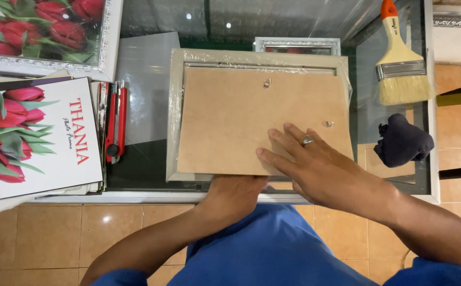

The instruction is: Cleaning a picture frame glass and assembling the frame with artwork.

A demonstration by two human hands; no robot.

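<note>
- Right hand (315,167): open, fingers spread flat, palm down on the brown backing board (251,119); a ring shows on one finger.
- Left hand (235,193): at the near edge of the picture frame (175,116), fingers tucked under it and hidden; cannot tell how far it is closed.
- Backing board: matte fibreboard, rectangular, lying slightly askew in the back of the frame; two small metal hangers fixed to it.
- Picture frame: pale, wrapped in glossy film, face down on the glass table (145,69).
- Red utility knife (116,122): left of the frame, apart from it.
- Paintbrush (400,58): wooden handle, pale bristles, right of the frame.
- Dark cloth (402,140): bunched, just below the brush.
- Tulip prints (29,137): stacked, far left.
</note>
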